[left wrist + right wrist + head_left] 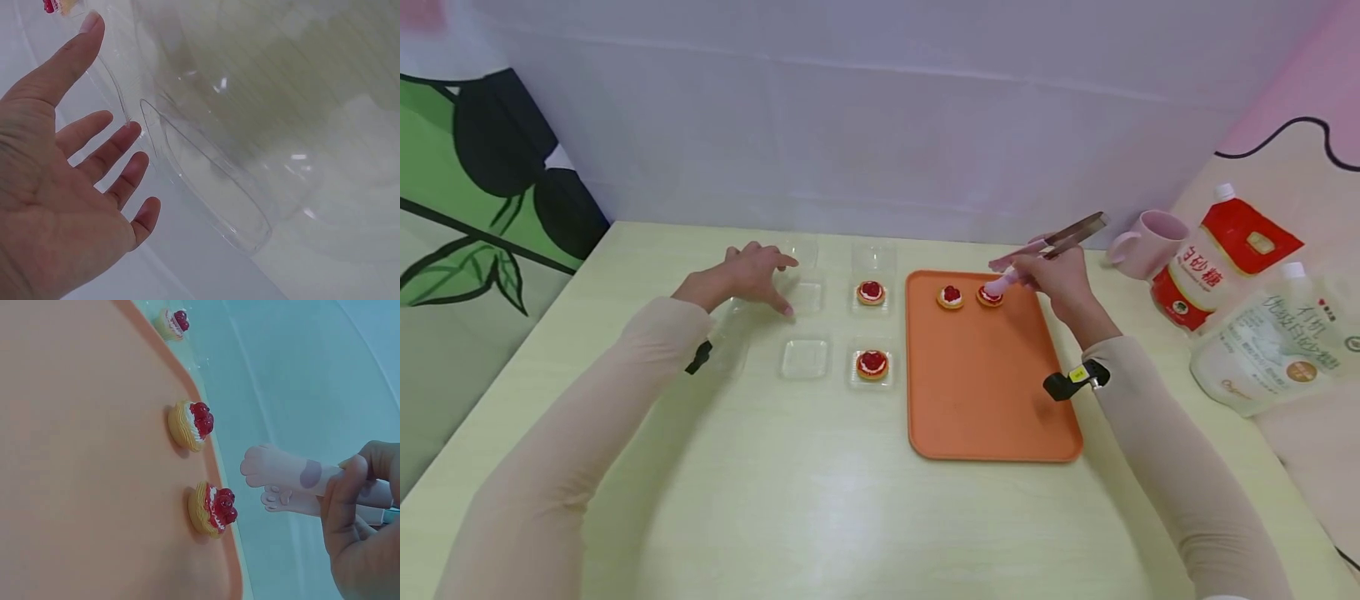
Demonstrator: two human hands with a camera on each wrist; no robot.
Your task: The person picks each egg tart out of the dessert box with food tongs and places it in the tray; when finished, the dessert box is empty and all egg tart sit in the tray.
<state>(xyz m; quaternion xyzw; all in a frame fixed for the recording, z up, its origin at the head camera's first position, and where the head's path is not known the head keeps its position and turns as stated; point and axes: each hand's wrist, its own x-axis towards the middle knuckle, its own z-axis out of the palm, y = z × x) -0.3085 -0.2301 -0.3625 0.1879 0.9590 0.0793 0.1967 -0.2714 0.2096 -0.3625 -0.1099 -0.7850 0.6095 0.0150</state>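
My left hand [752, 273], fingers spread, hovers beside the transparent plastic boxes; the left wrist view shows its palm and relaxed fingers with nothing held, near a transparent plastic box [212, 181]. In my right hand [1063, 279] I grip tongs [278, 467] with pink paw-shaped tips. The tips are slightly apart, above and beside a berry tart [212, 509] on the orange tray [992, 400]. Another berry tart [190, 425] sits next to it, near the tray's far edge. Two more tarts, the back tart [871, 292] and the front tart [872, 364], sit in transparent boxes left of the tray.
More transparent boxes stand to the left, including a front box [805, 358] and a back box [807, 296]. Right of the tray are a pink mug [1148, 246], a red-and-white pouch [1217, 258] and a white pouch [1270, 350]. A pale cloth wall [880, 133] rises behind the table.
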